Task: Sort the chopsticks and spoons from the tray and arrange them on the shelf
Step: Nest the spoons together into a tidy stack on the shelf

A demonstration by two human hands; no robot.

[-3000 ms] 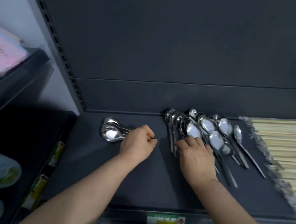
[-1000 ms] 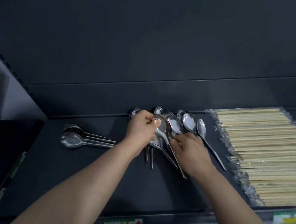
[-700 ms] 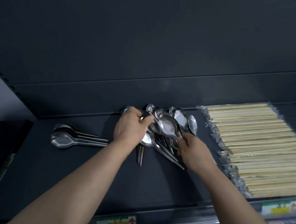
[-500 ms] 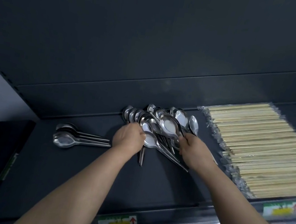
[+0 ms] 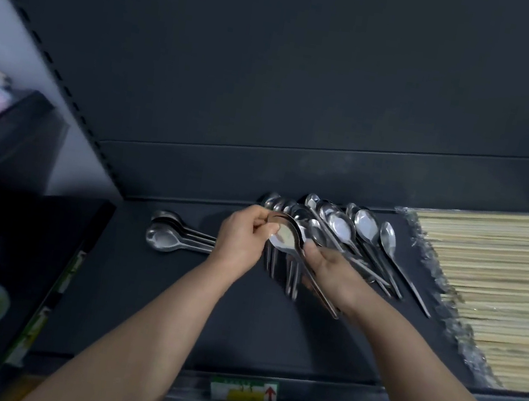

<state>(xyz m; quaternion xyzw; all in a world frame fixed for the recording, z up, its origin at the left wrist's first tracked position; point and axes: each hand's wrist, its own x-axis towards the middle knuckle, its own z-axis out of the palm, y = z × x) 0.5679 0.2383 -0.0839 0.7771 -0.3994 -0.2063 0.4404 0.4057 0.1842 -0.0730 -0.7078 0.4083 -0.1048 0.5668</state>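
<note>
Head view. Shelf (image 5: 170, 306): dark deck, carrying all the cutlery visible.

Chopsticks (image 5: 491, 288): wrapped bundles laid flat in a block at the right end. This part is judged done.

Row (image 5: 342, 228): spoons fanned against the back wall, bowls rearward, handles overlapping and uneven. Judged unfinished.

Stack (image 5: 163, 238): a few spoons nested on their own, left of the row, handles pointing right.

Spoon (image 5: 285, 236): held just above the row's left end, not yet set down.

Left hand (image 5: 239, 241): fingers curled, thumb and fingertips pinching the bowl rim.

Right hand (image 5: 331, 273): fingers closed round the handle, thumb at the bowl. The underside is hidden.

Whether more cutlery waits elsewhere cannot be told.

Room: the broadest open deck lies in front of the spoons, toward the rail (image 5: 296, 384). A narrower gap sits between stack and row. Least room is between the row and the chopsticks, whose wrapping lies just beside the last handle. The post (image 5: 74, 101) bounds the left end.
</note>
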